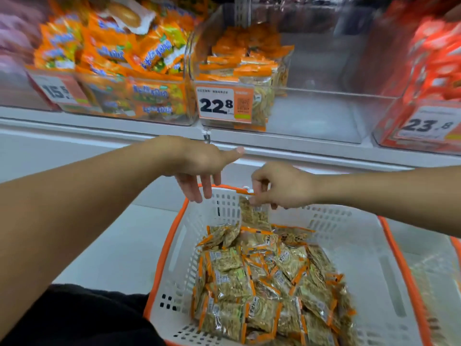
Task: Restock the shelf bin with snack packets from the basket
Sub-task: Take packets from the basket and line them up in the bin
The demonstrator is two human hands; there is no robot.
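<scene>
The right hand (282,186) pinched one snack packet (253,213) by its top edge, hanging above the white, orange-rimmed basket (361,236). The left hand (199,163) hovered beside it, fingers (192,188) spread and holding nothing. More packets (269,283) lay heaped in the basket. The clear shelf bin (311,113) marked 22.8 stood above, partly filled.

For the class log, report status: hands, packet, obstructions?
Left hand open, empty. Right hand fingers pinch a snack packet above the basket. Shelf bin half empty, path clear.
</scene>
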